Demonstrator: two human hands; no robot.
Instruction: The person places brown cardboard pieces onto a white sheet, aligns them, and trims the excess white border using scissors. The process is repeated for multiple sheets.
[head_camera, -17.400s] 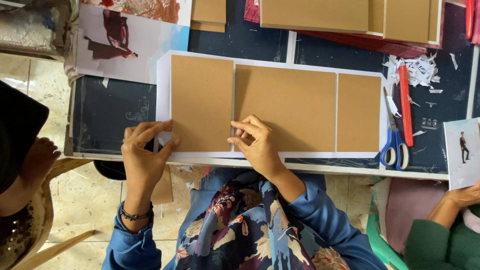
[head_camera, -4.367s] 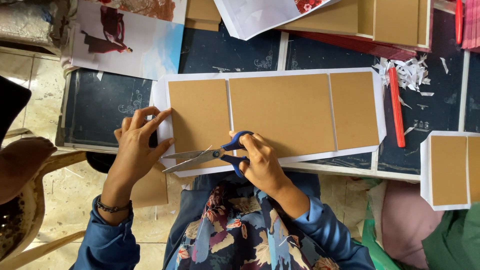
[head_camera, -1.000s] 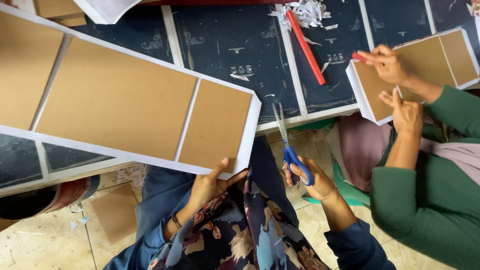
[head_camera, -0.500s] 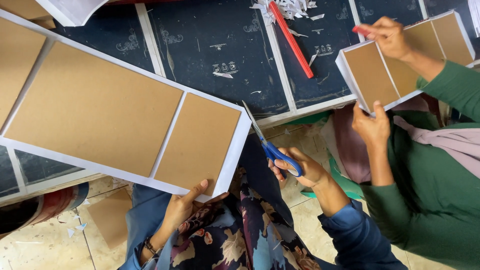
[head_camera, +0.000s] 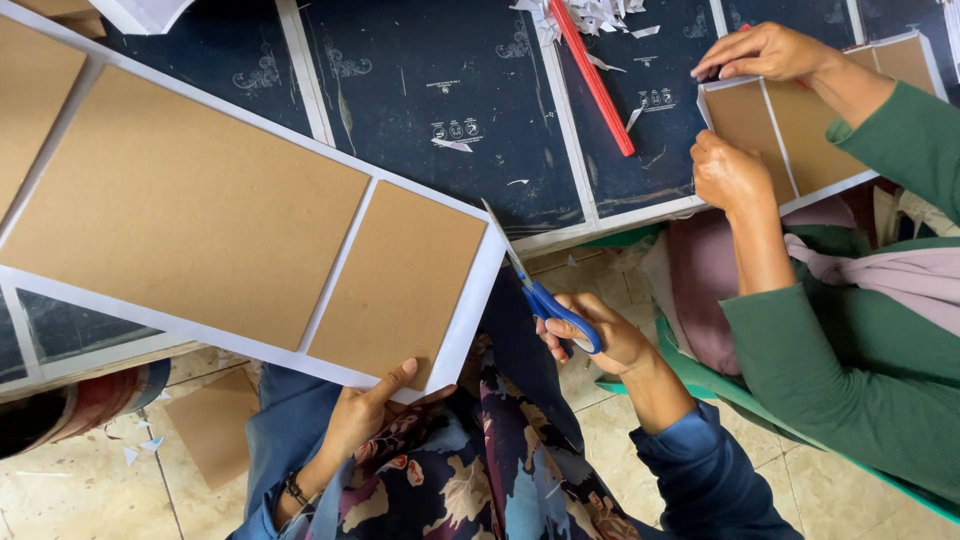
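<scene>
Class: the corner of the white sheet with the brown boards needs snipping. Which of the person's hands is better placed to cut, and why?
The right hand: it holds the blue-handled scissors, blades at the white sheet corner. The left hand grips the sheet's lower edge, steadying it.

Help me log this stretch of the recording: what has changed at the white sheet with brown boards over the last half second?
The right hand has brought the blue-handled scissors up and left, so their blades now meet the right corner of the white sheet. The left hand still grips the sheet's lower edge. The co-worker's hands stay on the smaller board piece; the red strip lies unmoved.
</scene>
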